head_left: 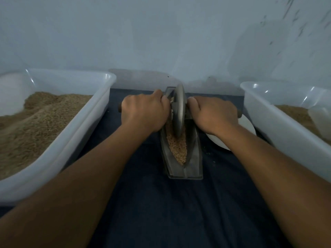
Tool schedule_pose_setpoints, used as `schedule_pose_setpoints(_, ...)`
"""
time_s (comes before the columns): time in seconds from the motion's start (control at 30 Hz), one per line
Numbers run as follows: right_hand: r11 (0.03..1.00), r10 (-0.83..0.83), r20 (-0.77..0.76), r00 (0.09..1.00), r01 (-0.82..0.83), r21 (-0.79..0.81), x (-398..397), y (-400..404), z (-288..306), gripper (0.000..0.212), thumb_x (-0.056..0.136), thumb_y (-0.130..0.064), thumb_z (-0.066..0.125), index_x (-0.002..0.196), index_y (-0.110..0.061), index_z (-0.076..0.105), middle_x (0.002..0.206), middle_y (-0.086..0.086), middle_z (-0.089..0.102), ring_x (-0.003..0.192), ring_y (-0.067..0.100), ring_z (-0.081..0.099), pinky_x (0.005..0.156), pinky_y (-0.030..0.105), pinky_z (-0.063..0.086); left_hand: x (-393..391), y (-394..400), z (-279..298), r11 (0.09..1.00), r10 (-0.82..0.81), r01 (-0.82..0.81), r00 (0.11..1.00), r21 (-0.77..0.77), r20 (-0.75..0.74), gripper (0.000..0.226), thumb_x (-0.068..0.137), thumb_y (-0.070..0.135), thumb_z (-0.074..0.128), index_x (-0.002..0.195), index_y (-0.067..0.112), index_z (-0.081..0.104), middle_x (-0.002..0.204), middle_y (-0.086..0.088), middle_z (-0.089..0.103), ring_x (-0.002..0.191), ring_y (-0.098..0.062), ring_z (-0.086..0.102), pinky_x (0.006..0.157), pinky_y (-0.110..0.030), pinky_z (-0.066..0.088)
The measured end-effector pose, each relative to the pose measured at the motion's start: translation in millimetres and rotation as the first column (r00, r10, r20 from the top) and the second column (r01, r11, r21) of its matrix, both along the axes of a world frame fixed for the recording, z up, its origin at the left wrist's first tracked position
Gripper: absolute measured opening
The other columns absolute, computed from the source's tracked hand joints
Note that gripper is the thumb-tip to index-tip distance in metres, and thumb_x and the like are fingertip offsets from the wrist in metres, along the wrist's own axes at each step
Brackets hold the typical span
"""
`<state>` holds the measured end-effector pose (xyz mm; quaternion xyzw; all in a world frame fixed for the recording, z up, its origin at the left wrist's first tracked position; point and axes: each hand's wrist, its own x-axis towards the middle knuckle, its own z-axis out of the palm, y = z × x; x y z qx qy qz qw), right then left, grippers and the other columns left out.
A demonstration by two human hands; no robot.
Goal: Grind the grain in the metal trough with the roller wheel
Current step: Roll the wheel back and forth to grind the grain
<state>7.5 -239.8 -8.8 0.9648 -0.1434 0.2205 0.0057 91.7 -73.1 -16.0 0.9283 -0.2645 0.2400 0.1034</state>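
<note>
Both hands grip one bar: left hand (143,111) and right hand (214,113) on either side of the wheel (179,110). It stands in the grain (176,149) inside the trough (194,169), mid-frame on dark cloth (179,212). No writing shows.

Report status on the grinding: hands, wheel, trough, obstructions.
Left hand and right hand grip the axle handles. Roller wheel upright in the metal trough, on the grain. Nothing blocking.
</note>
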Motion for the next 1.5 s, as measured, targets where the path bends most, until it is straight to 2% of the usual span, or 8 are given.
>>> schedule_pose_setpoints(0.13, 0.999, 0.029, 0.035, 0.999, -0.03, 0.023, -24.8, 9.1, -4.9, 0.048, 0.104, -0.045, 0.017, 0.082, -0.027, 0.056, 0.071, -0.006, 0.052, 0.068, 0.023, 0.051, 0.059, 0.034, 0.028, -20.0, 10.2, 4.0, 0.999, -0.032, 0.031, 0.998, 0.008, 0.049, 0.04, 0.101, 0.043, 0.017, 0.097, 0.022, 0.05, 0.064, -0.004, 0.053, 0.053, -0.026, 0.048, 0.063, -0.039, 0.048)
schedule_pose_setpoints(0.27, 0.997, 0.045, 0.162, 0.986, -0.035, -0.064, -44.6, 18.7, -8.1, 0.046, 0.105, -0.045, 0.022, 0.083, -0.028, 0.059, 0.064, -0.01, 0.049, 0.058, 0.014, 0.044, 0.051, 0.027, 0.014, -37.4, 23.8, -0.5, 0.999, -0.052, 0.051, 0.986, 0.012, 0.157, 0.041, 0.102, 0.042, 0.016, 0.095, 0.023, 0.052, 0.055, 0.004, 0.046, 0.045, -0.018, 0.04, 0.049, -0.031, 0.02)
schedule_pose_setpoints(0.53, 0.999, 0.04, 0.126, 0.991, -0.036, -0.032, -28.1, 11.5, -10.5, 0.046, 0.105, -0.045, 0.019, 0.094, -0.032, 0.062, 0.08, -0.006, 0.062, 0.066, 0.018, 0.049, 0.054, 0.028, 0.018, -21.7, 15.7, -4.4, 0.998, -0.065, 0.067, 0.986, -0.008, 0.152, 0.038, 0.103, 0.041, 0.018, 0.099, 0.023, 0.051, 0.056, 0.004, 0.045, 0.045, -0.017, 0.039, 0.049, -0.031, 0.014)
schedule_pose_setpoints(0.7, 0.999, 0.039, 0.051, 0.998, -0.038, -0.013, 6.3, -6.2, -7.9, 0.05, 0.104, -0.046, 0.016, 0.116, -0.034, 0.062, 0.104, 0.001, 0.069, 0.091, 0.029, 0.062, 0.067, 0.037, 0.031, 12.5, -4.8, -2.3, 0.996, -0.087, 0.087, 0.995, -0.005, 0.057, 0.041, 0.103, 0.041, 0.017, 0.109, 0.023, 0.053, 0.087, -0.004, 0.066, 0.067, -0.026, 0.054, 0.065, -0.037, 0.031)
schedule_pose_setpoints(0.9, 1.0, 0.007, 0.006, 1.0, -0.007, 0.026, 46.1, -26.7, -1.1, 0.045, 0.103, -0.046, 0.021, 0.116, -0.034, 0.062, 0.109, 0.005, 0.069, 0.089, 0.028, 0.058, 0.06, 0.034, 0.027, 45.8, -23.9, -0.5, 0.998, -0.049, 0.049, 0.999, -0.026, -0.021, 0.05, 0.1, 0.044, 0.019, 0.139, 0.028, 0.045, 0.121, -0.008, 0.066, 0.101, -0.033, 0.062, 0.073, -0.04, 0.031)
schedule_pose_setpoints(1.13, 0.998, 0.007, -0.078, 0.997, -0.003, 0.058, 69.2, -34.4, 13.6, 0.052, 0.096, -0.055, 0.018, 0.136, -0.046, 0.051, 0.136, 0.002, 0.061, 0.116, 0.031, 0.057, 0.076, 0.039, 0.031, 59.9, -29.8, 3.9, 0.998, -0.014, 0.005, 0.99, -0.063, -0.142, 0.052, 0.096, 0.046, 0.018, 0.138, 0.031, 0.046, 0.128, -0.009, 0.063, 0.11, -0.034, 0.058, 0.075, -0.041, 0.03)
schedule_pose_setpoints(1.37, 0.986, -0.044, -0.155, 0.987, 0.068, 0.155, 50.6, -36.5, 5.7, 0.044, 0.09, -0.052, 0.009, 0.095, -0.039, 0.051, 0.109, 0.003, 0.059, 0.088, 0.023, 0.045, 0.06, 0.033, 0.025, 49.2, -37.2, 11.3, 0.999, -0.034, 0.031, 0.997, 0.041, 0.07, 0.05, 0.097, 0.045, 0.019, 0.126, 0.024, 0.054, 0.106, -0.008, 0.068, 0.09, -0.029, 0.06, 0.073, -0.04, 0.03)
schedule_pose_setpoints(1.5, 0.988, -0.077, -0.119, 0.99, 0.092, 0.122, 39.4, -26.7, 2.8, 0.047, 0.097, -0.049, 0.014, 0.087, -0.033, 0.056, 0.083, 0.0, 0.051, 0.073, 0.021, 0.045, 0.058, 0.032, 0.026, 35.9, -26.8, 8.7, 0.999, -0.003, 0.001, 0.999, 0.032, 0.054, 0.042, 0.099, 0.043, 0.02, 0.113, 0.023, 0.055, 0.078, -0.004, 0.059, 0.061, -0.022, 0.042, 0.059, -0.034, 0.023)
